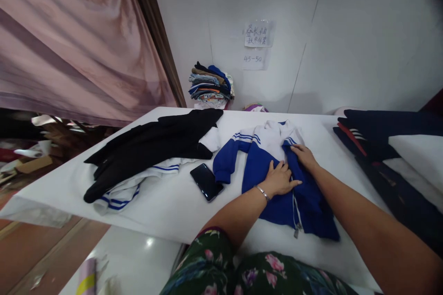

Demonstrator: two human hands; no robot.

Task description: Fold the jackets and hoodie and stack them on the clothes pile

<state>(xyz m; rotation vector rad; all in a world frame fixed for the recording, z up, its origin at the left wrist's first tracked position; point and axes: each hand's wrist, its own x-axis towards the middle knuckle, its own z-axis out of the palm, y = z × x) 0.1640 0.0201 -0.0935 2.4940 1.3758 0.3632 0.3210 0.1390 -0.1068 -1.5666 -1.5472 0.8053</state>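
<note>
A blue and white zip jacket (pixel 258 166) with blue stripes lies on the white table, collar away from me. One sleeve stretches out to the left; on the right, the other sleeve is folded in over the front. My left hand (pixel 278 179), with a bracelet at the wrist, presses flat on the jacket's middle, fingers spread. At the folded right edge my right hand (pixel 305 156) has its fingers bent onto the cloth, gripping it near the striped shoulder. The zip's lower end (pixel 297 228) hangs loose near the hem. A black phone (pixel 206 182) touches the left cuff.
Black garments (pixel 152 143) lie over white striped ones (pixel 128 196) at the left. Dark folded clothes (pixel 387 147) are piled on the right. Behind the table rises a stack of folded clothes (pixel 209 85) by the wall with paper signs (pixel 258 34). A pink curtain (pixel 79 37) hangs at left.
</note>
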